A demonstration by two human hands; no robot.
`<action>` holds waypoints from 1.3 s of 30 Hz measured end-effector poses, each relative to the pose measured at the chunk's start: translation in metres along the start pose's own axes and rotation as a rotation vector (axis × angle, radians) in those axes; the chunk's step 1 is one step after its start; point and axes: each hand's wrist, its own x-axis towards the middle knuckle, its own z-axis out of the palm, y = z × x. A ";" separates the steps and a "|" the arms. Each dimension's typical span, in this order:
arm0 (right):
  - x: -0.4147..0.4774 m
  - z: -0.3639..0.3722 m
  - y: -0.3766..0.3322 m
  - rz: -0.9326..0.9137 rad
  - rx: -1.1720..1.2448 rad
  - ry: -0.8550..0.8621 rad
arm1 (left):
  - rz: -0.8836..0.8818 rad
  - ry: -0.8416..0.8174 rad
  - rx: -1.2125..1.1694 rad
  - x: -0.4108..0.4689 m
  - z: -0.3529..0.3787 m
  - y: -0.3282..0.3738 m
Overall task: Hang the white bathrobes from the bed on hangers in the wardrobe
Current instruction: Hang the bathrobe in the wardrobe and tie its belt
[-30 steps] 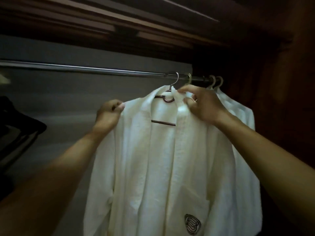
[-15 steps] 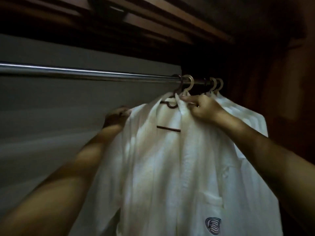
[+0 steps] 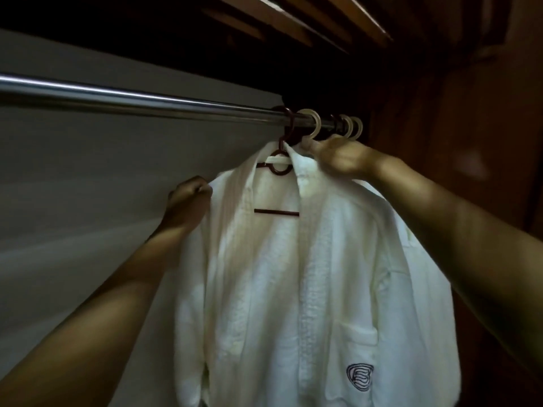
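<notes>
A white bathrobe [image 3: 293, 274] with a dark emblem on its pocket hangs on a dark red hanger [image 3: 277, 168]. The hanger's hook is over the metal rail [image 3: 141, 102] in the wardrobe. My left hand [image 3: 188, 198] grips the robe's left shoulder, fingers curled into the cloth. My right hand [image 3: 338, 158] holds the robe's collar on the right, just under the rail. Behind it, pale hanger hooks [image 3: 313, 124] sit on the rail, and more white cloth [image 3: 411, 236] hangs behind my right arm.
The wardrobe's grey back wall [image 3: 88, 186] lies to the left. A dark wooden side panel [image 3: 470, 142] closes in on the right, and wooden slats [image 3: 308, 16] run overhead. The rail is bare to the left of the hanger.
The hanger's hook went from just in front of the rail onto it. Both hands kept their hold on the robe. The view moved closer and to the right.
</notes>
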 end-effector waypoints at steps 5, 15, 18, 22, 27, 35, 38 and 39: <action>0.004 -0.012 0.012 0.034 -0.482 -0.110 | 0.046 -0.010 0.065 0.000 0.007 0.013; -0.015 0.008 -0.008 -0.116 -0.040 0.367 | 0.277 0.014 -0.053 -0.020 0.007 0.069; -0.026 0.041 -0.030 -0.228 -0.079 0.514 | 0.273 -0.069 0.022 -0.016 0.007 0.086; -0.025 0.054 -0.019 -0.242 -0.064 0.565 | 0.299 -0.024 0.073 -0.010 0.008 0.088; -0.023 0.029 -0.021 -0.065 0.256 0.550 | 0.202 0.087 0.025 0.000 0.008 0.107; -0.029 0.060 -0.006 -0.116 0.006 0.624 | 0.180 -0.052 0.073 -0.008 0.021 0.088; -0.045 0.072 -0.004 -0.123 -0.254 0.801 | 0.268 0.113 0.250 -0.032 0.029 0.064; -0.054 0.078 -0.005 -0.105 -0.348 0.873 | 0.285 0.154 0.242 -0.041 0.033 0.056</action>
